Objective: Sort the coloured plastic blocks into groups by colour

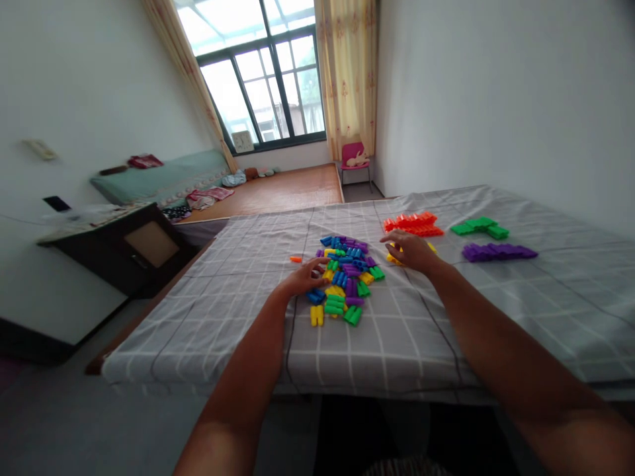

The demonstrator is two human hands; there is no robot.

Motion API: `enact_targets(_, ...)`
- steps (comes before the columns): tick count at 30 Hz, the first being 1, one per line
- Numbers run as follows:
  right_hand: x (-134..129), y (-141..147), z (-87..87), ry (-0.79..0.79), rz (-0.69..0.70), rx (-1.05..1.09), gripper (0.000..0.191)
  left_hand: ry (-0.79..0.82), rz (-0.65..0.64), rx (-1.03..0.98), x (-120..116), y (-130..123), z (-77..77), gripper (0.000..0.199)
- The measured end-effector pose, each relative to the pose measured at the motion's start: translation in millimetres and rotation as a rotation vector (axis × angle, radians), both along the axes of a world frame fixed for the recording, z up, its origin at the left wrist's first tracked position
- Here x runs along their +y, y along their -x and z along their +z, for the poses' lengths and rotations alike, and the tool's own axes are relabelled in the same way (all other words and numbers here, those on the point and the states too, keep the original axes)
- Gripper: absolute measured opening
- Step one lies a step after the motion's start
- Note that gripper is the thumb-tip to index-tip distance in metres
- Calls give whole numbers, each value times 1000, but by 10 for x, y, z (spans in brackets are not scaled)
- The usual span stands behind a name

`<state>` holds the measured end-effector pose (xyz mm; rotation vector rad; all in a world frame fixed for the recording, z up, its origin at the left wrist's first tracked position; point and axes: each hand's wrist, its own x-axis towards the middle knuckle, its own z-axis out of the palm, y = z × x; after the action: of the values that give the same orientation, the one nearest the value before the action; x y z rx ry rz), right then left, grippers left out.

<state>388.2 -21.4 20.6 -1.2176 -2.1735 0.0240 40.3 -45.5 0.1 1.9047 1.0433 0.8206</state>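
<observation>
A mixed heap of plastic building pieces, shaped like paired tubes, lies on the grey checked cloth, with green pieces, purple pieces and blue pieces among them. At the heap's left side is my left hand, fingers apart and reaching over the pieces; whether they touch any is unclear. My right hand hovers at a small group of yellow pieces, partly covering it, with thumb and fingers spread. Just behind that hand sits a group of orange-red pieces.
Farther right lie a green group and a row of purple pieces. One small orange piece rests left of the heap. Beyond the cloth-covered surface stand a dark cabinet, a wooden bed platform and a pink chair.
</observation>
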Motion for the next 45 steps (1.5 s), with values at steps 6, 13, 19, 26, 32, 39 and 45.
enact_targets(6, -34, 87, 8, -53, 1, 46, 23, -127, 187, 139, 58, 100, 4, 44)
enact_targets(13, -91, 173, 14, -61, 31, 74, 22, -191, 274, 232, 58, 109, 13, 24)
enact_targets(19, -117, 239, 6, -60, 72, 101, 22, -95, 187, 176, 38, 90, 36, 39)
enact_targets(26, -171, 379, -3, -94, 139, 201, 20, 180, 66, -301, -90, 39, 222, 50)
enact_targets(32, -392, 737, 37, -94, 409, 147, 45, 215, -12, -359, -69, -202, 163, 46)
enact_targets(39, -468, 1007, -29, -149, 512, 1, 41, 197, -76, -352, -79, -245, 127, 45)
enact_targets(45, -439, 939, 12, -155, 457, 28, 44, 212, -86, -308, -118, -206, 201, 49)
